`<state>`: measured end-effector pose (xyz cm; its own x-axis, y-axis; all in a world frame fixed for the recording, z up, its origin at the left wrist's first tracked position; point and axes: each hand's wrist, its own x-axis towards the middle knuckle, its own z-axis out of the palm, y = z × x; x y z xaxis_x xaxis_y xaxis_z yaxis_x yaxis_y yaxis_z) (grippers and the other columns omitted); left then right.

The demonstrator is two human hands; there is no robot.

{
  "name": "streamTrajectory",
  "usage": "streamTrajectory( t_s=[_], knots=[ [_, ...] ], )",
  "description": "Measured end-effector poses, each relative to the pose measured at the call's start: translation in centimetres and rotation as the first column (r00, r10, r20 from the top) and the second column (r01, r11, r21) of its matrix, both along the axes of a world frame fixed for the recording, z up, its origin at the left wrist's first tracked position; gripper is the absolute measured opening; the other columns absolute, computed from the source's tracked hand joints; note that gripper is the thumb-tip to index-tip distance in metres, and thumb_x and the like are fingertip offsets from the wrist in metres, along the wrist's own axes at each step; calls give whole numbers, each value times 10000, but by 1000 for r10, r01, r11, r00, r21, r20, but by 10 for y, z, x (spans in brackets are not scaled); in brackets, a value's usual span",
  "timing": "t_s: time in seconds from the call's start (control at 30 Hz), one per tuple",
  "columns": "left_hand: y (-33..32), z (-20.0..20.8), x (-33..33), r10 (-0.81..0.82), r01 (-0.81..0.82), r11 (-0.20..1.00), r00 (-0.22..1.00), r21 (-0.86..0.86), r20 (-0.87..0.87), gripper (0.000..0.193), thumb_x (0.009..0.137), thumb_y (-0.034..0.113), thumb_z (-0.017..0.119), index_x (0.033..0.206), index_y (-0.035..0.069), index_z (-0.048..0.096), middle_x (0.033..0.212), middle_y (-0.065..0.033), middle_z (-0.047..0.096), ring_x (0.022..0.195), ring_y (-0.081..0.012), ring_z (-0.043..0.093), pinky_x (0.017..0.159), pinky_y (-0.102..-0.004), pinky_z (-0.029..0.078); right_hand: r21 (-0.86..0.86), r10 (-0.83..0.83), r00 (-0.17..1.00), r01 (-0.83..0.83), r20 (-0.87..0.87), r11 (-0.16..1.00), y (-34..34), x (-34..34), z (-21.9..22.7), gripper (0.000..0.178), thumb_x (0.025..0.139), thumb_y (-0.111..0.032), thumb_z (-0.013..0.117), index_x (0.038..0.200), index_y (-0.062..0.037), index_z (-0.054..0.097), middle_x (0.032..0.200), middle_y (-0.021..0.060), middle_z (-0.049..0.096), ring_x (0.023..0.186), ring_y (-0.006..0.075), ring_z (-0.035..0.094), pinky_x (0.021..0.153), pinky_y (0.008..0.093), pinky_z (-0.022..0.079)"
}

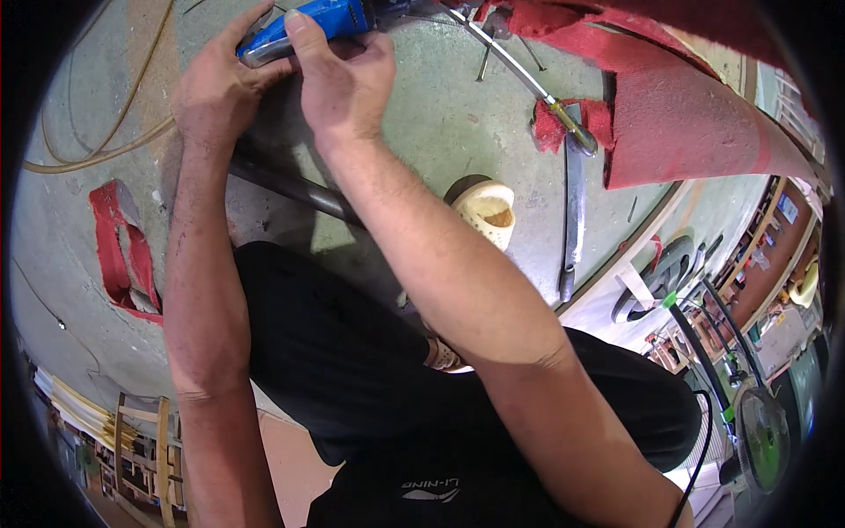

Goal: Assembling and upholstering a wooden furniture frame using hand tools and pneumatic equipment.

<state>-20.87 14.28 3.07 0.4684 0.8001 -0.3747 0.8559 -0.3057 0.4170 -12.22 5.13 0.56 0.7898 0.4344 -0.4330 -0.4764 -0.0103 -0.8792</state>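
At the upper left, both my hands are on a bright blue object (330,18) with a silvery lower edge; its top runs out of view and its kind is unclear. My left hand (216,92) is closed around its left end. From the right, my right hand (348,97) grips it, thumb pressed along its face and fingers curled beneath. A dark round bar (295,189) lies under my forearms. Farther right, a long screwdriver (559,114) with a yellowish handle rests over a red scrap, beside a flat metal blade-like tool (575,207).
Red carpet (695,132) spreads at the upper right, with a few nails (483,63) nearby. A cream clog (487,211) is near my right forearm. At left lie a red fabric loop (114,251) and a tan hose (106,158). A green-bladed fan (761,436) stands at lower right.
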Motion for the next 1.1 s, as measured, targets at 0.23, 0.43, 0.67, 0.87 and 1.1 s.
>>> streamTrajectory(
  t_s=[0.23, 0.43, 0.67, 0.87, 1.1],
  knots=[
    [0, -3, 0, -56, 49, 994, 996, 102, 65, 691, 749, 560, 842, 1339, 239, 680, 1168, -119, 744, 1083, -302, 714, 908, -411, 550, 78, -66, 988, 77, -136, 994, 2, 4, -3, 519, 774, -169, 904, 1073, 58, 546, 912, 92, 672, 826, 141, 639, 779, 281, 542],
    [0, 2, 1, -84, 72, 988, 993, 137, 84, 688, 733, 559, 848, 1311, 220, 695, 1130, -107, 754, 1044, -299, 724, 891, -412, 554, 151, -38, 966, 78, -255, 986, 2, 6, -5, 478, 785, -70, 884, 1079, 66, 534, 985, 119, 674, 880, 160, 658, 821, 310, 562],
    [4, 4, 1, -101, 97, 994, 988, 42, 118, 676, 754, 521, 849, 1319, 186, 690, 1158, -136, 743, 1087, -305, 714, 923, -409, 543, 353, -97, 950, 204, -297, 913, 9, 0, -17, 502, 754, -22, 895, 1081, 50, 521, 1006, 120, 654, 911, 161, 654, 835, 305, 566],
    [8, -2, -4, -104, 97, 992, 990, 82, 91, 702, 726, 580, 849, 1301, 204, 703, 1137, -122, 753, 1046, -307, 726, 903, -413, 555, 283, -91, 971, 153, -219, 947, 9, -1, -23, 547, 750, -67, 915, 1083, 45, 496, 981, 109, 636, 881, 145, 639, 820, 292, 559],
    [14, -2, -7, -94, 101, 994, 984, -36, 148, 790, 696, 632, 857, 1313, 166, 692, 1123, -146, 752, 1010, -282, 738, 887, -408, 564, 185, -105, 990, 122, -97, 975, 4, 4, -1, 653, 747, -160, 931, 1105, 65, 435, 966, 122, 628, 865, 158, 636, 790, 288, 550]
  ],
)
